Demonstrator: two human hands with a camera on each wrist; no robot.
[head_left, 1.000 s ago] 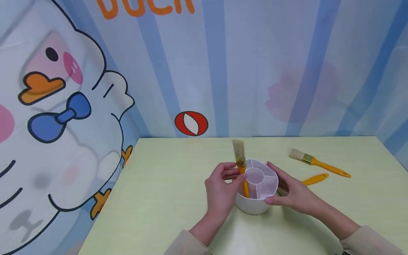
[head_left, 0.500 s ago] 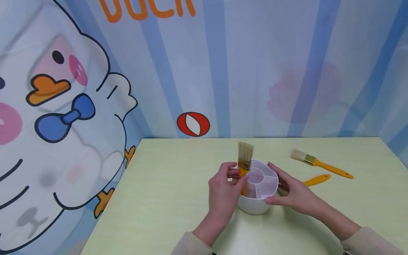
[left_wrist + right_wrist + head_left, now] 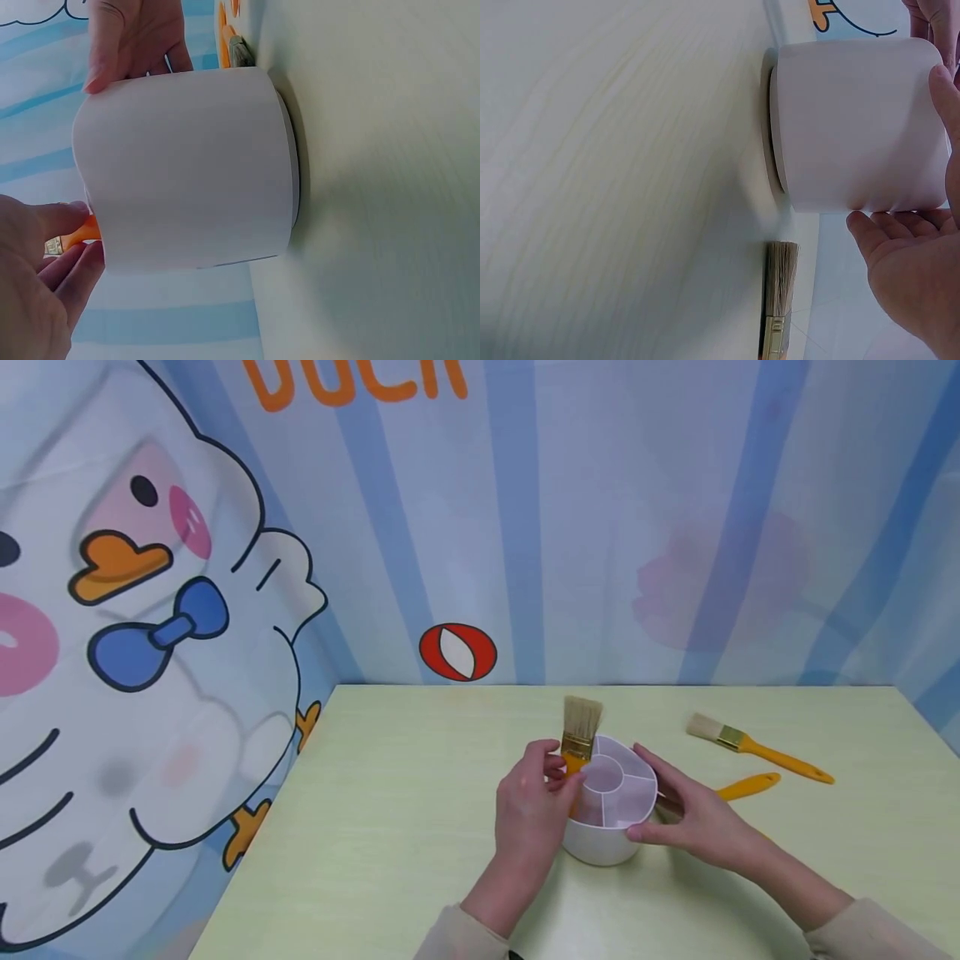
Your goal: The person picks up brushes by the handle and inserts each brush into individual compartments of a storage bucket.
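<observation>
A white round organizer (image 3: 600, 845) with several compartments around a central well stands upright on the table. My left hand (image 3: 525, 814) pinches a paintbrush (image 3: 582, 718) by its orange handle. The brush stands bristles up, its handle down inside the organizer's left compartment; the handle's lower end is hidden. In the left wrist view, a bit of the orange handle (image 3: 81, 232) shows between thumb and fingers at the rim. My right hand (image 3: 701, 825) grips the organizer's right side, thumb in front and fingers behind. The right wrist view shows its fingertips (image 3: 862, 229) against the white wall.
Two more paintbrushes lie on the pale table (image 3: 390, 827), right of the organizer. One paintbrush (image 3: 761, 753) is in full view farther back; the nearer orange-handled brush (image 3: 750, 786) is partly covered by my right hand. A printed duck curtain (image 3: 585, 527) hangs behind the table.
The paintbrush in my left hand has turned so its broad side faces the head camera, and it sits slightly lower. My right hand keeps its hold on the organizer.
</observation>
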